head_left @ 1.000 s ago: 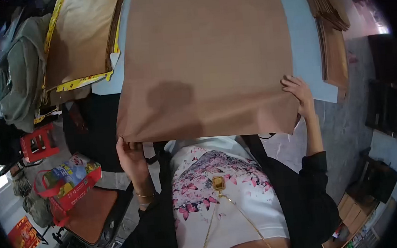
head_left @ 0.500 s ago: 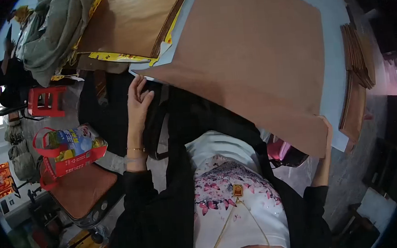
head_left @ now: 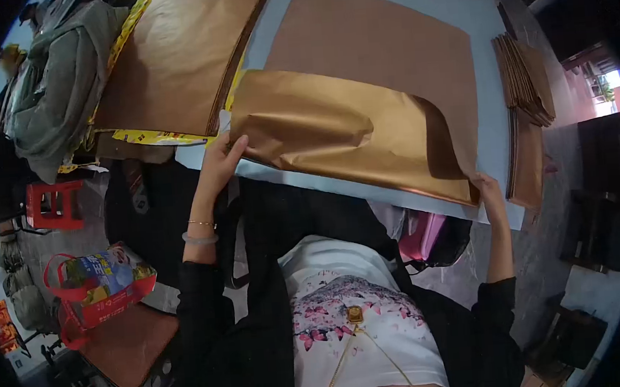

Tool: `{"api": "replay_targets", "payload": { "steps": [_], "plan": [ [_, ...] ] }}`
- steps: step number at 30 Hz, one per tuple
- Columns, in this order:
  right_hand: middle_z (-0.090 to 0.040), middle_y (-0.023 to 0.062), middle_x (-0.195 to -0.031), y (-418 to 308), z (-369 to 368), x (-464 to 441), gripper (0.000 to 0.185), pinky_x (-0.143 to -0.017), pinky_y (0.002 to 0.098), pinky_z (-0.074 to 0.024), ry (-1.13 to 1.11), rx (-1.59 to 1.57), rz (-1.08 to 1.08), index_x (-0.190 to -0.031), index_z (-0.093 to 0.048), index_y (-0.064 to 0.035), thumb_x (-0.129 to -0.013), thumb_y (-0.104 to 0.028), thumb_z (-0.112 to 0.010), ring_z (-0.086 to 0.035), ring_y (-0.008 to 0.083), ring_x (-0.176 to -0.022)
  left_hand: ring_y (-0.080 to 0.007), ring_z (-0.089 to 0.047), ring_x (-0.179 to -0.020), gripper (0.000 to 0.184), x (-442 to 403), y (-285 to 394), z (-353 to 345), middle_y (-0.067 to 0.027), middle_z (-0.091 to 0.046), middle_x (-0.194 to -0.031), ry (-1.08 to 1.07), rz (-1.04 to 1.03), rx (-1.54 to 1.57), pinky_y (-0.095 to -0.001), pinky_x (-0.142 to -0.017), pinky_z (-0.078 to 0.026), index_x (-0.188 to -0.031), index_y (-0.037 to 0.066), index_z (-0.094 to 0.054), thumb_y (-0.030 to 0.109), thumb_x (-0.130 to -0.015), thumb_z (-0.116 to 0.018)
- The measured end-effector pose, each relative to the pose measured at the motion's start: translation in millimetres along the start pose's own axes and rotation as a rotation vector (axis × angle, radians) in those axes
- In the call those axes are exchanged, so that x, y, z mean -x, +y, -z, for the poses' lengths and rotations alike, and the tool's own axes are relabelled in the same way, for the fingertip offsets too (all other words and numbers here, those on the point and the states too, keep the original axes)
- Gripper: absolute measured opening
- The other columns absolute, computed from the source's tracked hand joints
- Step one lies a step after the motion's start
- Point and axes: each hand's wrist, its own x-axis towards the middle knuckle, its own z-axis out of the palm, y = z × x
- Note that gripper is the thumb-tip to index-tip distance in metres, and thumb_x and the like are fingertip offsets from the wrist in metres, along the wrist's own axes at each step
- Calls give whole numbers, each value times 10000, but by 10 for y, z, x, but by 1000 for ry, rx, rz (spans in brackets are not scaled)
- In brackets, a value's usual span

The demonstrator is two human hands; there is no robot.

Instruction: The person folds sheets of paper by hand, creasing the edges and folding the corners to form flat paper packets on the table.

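A large sheet of paper, brown on its flat far part (head_left: 378, 41), has its near part curled over toward the far side, and there a shiny gold face (head_left: 319, 121) shows with creases. My left hand (head_left: 223, 158) pinches the left end of this near fold between thumb and fingers. At the right end of the fold, my right hand (head_left: 489, 189) grips the corner, where the paper bends up in a curve. Beneath the paper is a pale blue board (head_left: 491, 116) on the table.
To the left lies a stack of brown-gold sheets (head_left: 171, 59) over yellow wrapping (head_left: 155, 137). Folded brown paper pieces (head_left: 526, 149) sit along the right edge. Grey-green cloth (head_left: 58, 89) is heaped at far left. A red stool (head_left: 53, 204) and a chair with a bag (head_left: 111, 279) stand on the left.
The sheet's near edge has been turned up and away from me, so its gold face now shows. My left hand has closed on the left edge; my right hand still holds the right corner.
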Motion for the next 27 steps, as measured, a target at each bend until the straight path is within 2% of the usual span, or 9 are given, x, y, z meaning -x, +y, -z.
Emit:
{"api": "replay_targets", "payload": {
  "steps": [3,6,7,10,18,21,22,23,27],
  "plan": [
    [-602,48,-808,-149,-86,56,415,-633,273,-423,75,2,-42,-984,-611,23,-834,-364,-620,-533,123,-709,-86,-435,-621,305,-33,39,-59,-44,-531,-661,60,108,-61,-238,-565,-376,-785,-28,-550,260,-882,-571],
    [-574,29,-737,-80,-110,45,419,-592,272,-411,155,99,-4,-873,-616,33,-826,-383,-631,-500,104,-661,-82,-400,-577,332,-97,39,-121,-28,-492,-602,49,126,-195,-246,-526,-349,-721,-18,-522,270,-872,-585],
    [-553,10,-686,54,-133,-12,416,-578,253,-395,160,-69,-27,-773,-607,27,-810,-385,-647,-478,91,-638,-83,-388,-563,345,-128,-3,-209,-15,-465,-578,81,106,47,-247,-515,-349,-708,-19,-522,280,-865,-588],
    [-547,0,-664,82,-100,-73,398,-558,236,-379,245,98,-100,-733,-605,15,-812,-373,-649,-462,81,-616,-83,-383,-561,352,-196,123,-223,-12,-452,-574,43,244,-67,-249,-513,-350,-706,-14,-525,294,-867,-580],
    [-535,2,-640,-69,-142,-192,360,-552,237,-372,385,34,73,-718,-601,6,-813,-337,-656,-443,66,-613,-76,-400,-669,365,-87,-17,-193,2,-479,-692,47,400,239,-223,-611,-360,-804,-1,-545,339,-926,-494],
    [-559,13,-706,-94,-122,-321,363,-614,225,-394,333,104,59,-805,-626,1,-835,-361,-623,-464,68,-665,-55,-371,-611,282,-76,-156,-168,27,-425,-645,4,390,199,-215,-548,-325,-799,17,-539,269,-919,-505],
    [-577,18,-762,-25,-125,-390,370,-648,226,-406,268,-98,22,-877,-623,0,-850,-368,-601,-490,71,-701,-45,-354,-589,253,-81,-180,-180,37,-403,-629,31,447,234,-212,-523,-307,-794,23,-535,242,-917,-506],
    [-594,23,-817,35,-120,-443,387,-682,227,-419,201,-301,-13,-949,-619,-1,-864,-375,-578,-515,75,-736,-33,-336,-553,233,-98,-321,-245,47,-391,-613,96,318,214,-209,-482,-276,-788,30,-530,220,-918,-495],
    [-611,33,-930,-139,-95,-221,435,-755,233,-431,89,-618,-94,-1075,-577,3,-883,-386,-542,-557,96,-828,-43,-355,-546,230,-89,-34,-270,41,-424,-623,121,387,193,-207,-483,-284,-782,22,-527,199,-919,-476]
  ]
}}
